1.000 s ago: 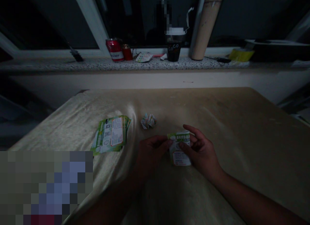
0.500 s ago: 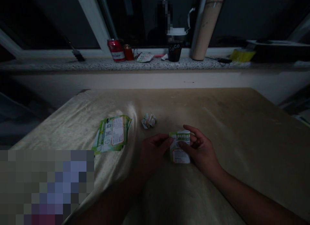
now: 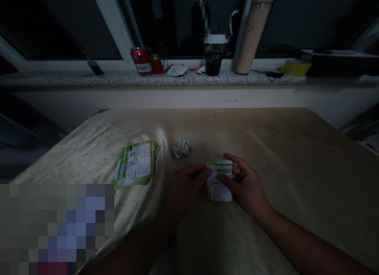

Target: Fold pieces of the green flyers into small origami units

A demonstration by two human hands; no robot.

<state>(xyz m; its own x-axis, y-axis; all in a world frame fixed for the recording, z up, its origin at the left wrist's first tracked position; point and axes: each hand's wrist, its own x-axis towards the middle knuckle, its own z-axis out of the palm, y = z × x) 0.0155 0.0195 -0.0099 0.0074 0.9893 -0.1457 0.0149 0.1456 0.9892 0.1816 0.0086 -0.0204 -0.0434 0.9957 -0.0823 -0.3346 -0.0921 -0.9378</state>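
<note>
Both hands hold a small green and white printed paper leaflet above the cloth-covered table. My left hand pinches its upper left edge between thumb and fingers. From the right, my right hand grips it with the thumb lying across the front; the index finger sticks out past the top right corner. Whether the paper is folded behind is hidden. Left of my hands lies a stack of similar green leaflets, slightly fanned. Between stack and hands, a little farther back, sits a folded paper shape with pointed flaps.
A pale, shiny cloth covers the table, wrinkled on the left. On the windowsill behind stand a red can, a small orange jar, a black lidded cup, a cardboard tube and a yellow roll. The lower left corner is pixelated.
The leaflet's lower edge tilts slightly toward me and its print shows a little more clearly. Both hands keep nearly the same place and grip.
</note>
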